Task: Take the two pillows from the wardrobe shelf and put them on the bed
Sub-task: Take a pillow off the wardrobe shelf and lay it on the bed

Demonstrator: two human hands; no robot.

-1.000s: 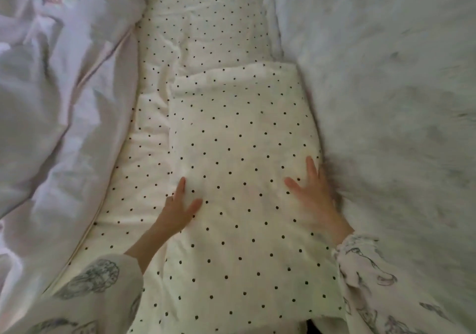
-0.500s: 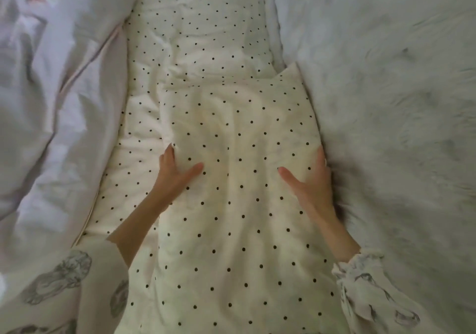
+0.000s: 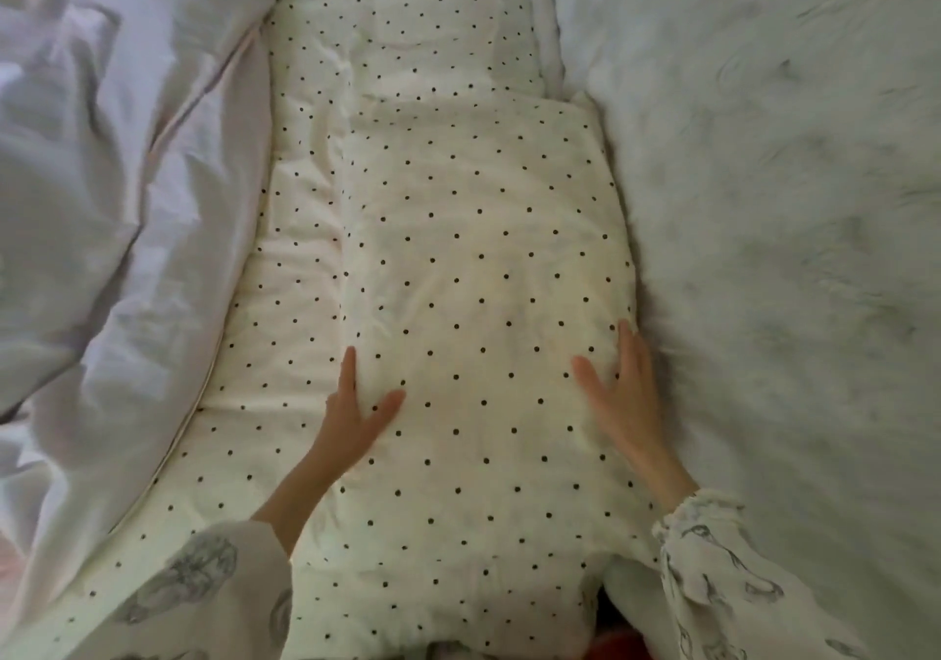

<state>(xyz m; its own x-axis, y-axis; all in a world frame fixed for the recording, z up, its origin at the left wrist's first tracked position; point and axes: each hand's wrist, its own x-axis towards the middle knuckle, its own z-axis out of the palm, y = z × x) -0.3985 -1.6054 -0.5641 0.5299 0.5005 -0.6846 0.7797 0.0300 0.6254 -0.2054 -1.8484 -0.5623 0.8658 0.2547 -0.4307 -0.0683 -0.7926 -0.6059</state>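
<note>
Near pillow (image 3: 483,303) lay on bed; left hand (image 3: 351,420) and right hand (image 3: 624,400) flat, spread, gripping nothing. Far pillow (image 3: 407,23) down too; task looked nearly done.

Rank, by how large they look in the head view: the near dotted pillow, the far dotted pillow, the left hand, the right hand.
1. near dotted pillow, largest.
2. far dotted pillow, partly cut off and farther away, so this is unsure.
3. left hand and right hand look about equal.
</note>
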